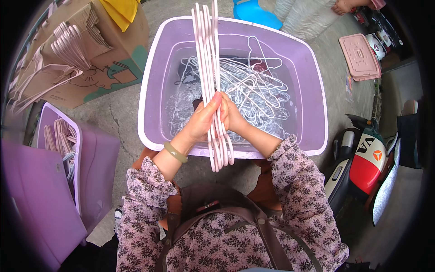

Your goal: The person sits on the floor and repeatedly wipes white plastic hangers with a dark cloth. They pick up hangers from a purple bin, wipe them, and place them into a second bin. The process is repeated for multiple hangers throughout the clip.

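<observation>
Over a large purple tub (152, 90) with a white rim, I hold a bundle of pale pink clothes hangers (206, 63) stood on end. My left hand (199, 123) is closed around the bundle from the left, its thumb along the front. From the right, my right hand (233, 115) is closed on the same bundle, close against the left. Something small and dark shows by my left hand; I cannot tell what it is. Beneath, water in the tub covers part of a tangled heap of white hangers (253, 88). Dark red and black patches show under them.
A cardboard box (113, 75) at the far left has pink hangers (70, 47) on it. Below it, a smaller purple bin (97, 158) holds more hangers. A scooter (367, 158) stands at right, near a pink lid (360, 56). Beyond the tub are a blue basin (256, 16) and another person's hand (342, 6).
</observation>
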Demonstrator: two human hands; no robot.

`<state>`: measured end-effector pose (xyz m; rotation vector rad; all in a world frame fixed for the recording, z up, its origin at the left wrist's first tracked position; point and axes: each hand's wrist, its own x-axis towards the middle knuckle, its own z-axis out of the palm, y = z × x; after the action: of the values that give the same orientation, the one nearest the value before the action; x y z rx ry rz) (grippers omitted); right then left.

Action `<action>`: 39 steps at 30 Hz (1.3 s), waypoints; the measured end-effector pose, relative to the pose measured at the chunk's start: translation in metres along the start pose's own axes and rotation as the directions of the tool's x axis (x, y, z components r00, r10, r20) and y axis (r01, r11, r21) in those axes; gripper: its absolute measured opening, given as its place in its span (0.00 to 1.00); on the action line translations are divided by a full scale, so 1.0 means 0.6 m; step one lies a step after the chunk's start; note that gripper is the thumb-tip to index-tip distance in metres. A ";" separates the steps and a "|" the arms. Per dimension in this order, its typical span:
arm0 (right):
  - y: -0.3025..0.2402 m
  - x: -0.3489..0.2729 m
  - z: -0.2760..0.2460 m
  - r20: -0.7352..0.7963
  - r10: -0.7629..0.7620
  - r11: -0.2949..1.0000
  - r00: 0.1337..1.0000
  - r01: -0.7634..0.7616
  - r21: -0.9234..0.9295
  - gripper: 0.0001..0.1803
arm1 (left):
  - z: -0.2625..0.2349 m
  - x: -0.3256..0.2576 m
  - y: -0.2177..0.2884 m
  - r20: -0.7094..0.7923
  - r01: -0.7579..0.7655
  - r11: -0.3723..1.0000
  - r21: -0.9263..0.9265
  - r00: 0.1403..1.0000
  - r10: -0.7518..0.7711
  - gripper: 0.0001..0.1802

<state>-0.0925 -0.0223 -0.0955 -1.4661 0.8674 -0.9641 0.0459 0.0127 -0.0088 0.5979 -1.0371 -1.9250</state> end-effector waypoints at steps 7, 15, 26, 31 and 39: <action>-0.090 0.081 -0.004 -0.146 -0.299 0.916 0.943 0.241 -0.321 0.20 | -0.006 -0.006 0.001 0.036 0.007 0.994 -0.113 0.999 -0.003 0.32; -0.216 0.204 -0.056 -0.009 -0.413 0.845 0.910 0.380 -0.376 0.19 | -0.003 -0.006 -0.011 0.122 0.041 0.987 -0.155 0.992 -0.022 0.34; -0.081 0.111 -0.044 0.063 -0.198 0.879 0.978 0.205 -0.430 0.21 | -0.009 0.004 -0.019 0.033 0.076 0.989 -0.130 0.997 -0.072 0.34; 0.002 0.032 -0.072 0.477 0.108 0.849 0.872 0.169 -0.500 0.24 | -0.050 0.010 0.006 -0.053 -0.069 0.960 -0.272 0.997 0.057 0.33; 0.102 0.048 -0.118 0.381 0.579 0.815 0.720 -0.509 -0.277 0.19 | -0.059 -0.012 0.063 -0.200 -0.235 0.956 -0.177 0.959 0.199 0.32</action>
<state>-0.1464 -0.0828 -0.1502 -1.3575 0.9572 -0.0945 0.0924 -0.0079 0.0039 0.5106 -0.7519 -1.7200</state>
